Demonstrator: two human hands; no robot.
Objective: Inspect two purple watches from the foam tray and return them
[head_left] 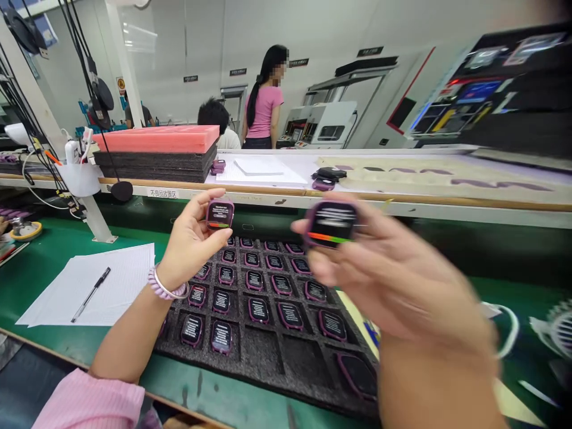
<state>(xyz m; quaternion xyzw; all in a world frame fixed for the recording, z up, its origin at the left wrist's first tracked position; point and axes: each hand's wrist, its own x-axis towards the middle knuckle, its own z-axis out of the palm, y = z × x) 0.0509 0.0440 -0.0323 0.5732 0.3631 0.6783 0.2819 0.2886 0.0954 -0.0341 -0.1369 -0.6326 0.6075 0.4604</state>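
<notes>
My left hand [190, 241] holds a small purple-rimmed watch body [220, 214] with a lit screen, raised above a black foam tray [268, 357]. My right hand [384, 274], blurred, grips a second watch body [331, 224] of the same kind, close to the camera. The tray on the green bench holds several more such watch bodies [259, 310] in square pockets; some pockets near the front are vacant.
White papers with a pen [92, 293] lie left of the tray. A shelf behind carries stacked black and pink foam trays [158, 149] and papers. Cables and a white cup [80, 176] hang at left. Two people are beyond the shelf.
</notes>
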